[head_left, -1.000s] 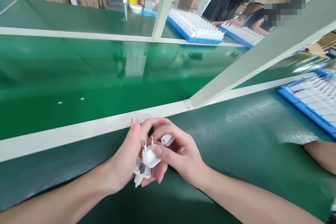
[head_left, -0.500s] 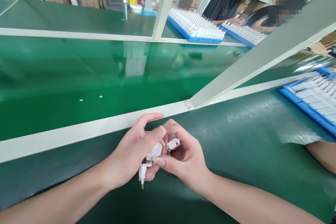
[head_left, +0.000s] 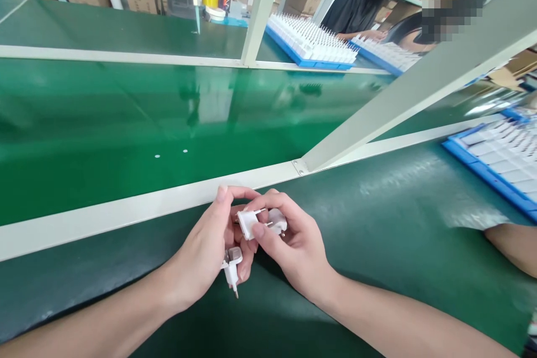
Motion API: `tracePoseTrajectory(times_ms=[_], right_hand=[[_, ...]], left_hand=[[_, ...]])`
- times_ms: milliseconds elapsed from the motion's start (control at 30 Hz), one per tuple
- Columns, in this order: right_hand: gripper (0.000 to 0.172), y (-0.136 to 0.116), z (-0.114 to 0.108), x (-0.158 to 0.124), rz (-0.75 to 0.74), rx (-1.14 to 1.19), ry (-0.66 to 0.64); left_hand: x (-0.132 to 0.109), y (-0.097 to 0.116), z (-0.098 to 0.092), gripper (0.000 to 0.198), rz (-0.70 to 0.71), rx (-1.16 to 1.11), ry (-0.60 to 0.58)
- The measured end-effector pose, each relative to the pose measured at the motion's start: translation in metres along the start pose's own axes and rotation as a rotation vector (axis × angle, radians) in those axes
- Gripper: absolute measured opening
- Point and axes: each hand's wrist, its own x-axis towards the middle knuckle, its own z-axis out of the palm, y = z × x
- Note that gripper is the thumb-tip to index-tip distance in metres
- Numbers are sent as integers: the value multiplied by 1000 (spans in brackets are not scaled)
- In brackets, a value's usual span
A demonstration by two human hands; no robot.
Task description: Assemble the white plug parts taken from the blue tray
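My left hand and my right hand meet above the green work surface. Between my right thumb and fingers is a white two-pin plug piece, its metal pins pointing right. A second white plug piece sits deeper in the same hand, partly hidden by the fingers. The lower fingers of my left hand curl around another white plug piece, its pin end pointing down. My left thumb is raised and apart from it. The left fingertips are close to the right hand's plug piece; whether they touch it I cannot tell.
A green conveyor belt runs beyond the pale metal rail. A slanted post rises at right. Blue trays of white pieces stand at right and across the belt. Another person's arm reaches in at right.
My left thumb has lifted off, and the white plug piece beneath it is now in my right fingers with its pins showing. Two white dots on the belt have moved right.
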Motion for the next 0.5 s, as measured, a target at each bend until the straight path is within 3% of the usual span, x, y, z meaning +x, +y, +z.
tracePoseTrajectory(times_ms=[367,500], right_hand=[[13,7,-1,-6,54,171,45],[10,4,2,-9,-10,142,51]], left_hand=[[1,-1,-1,66,28,-20,-27],[1,-2,-1,57,29,-26,-19]])
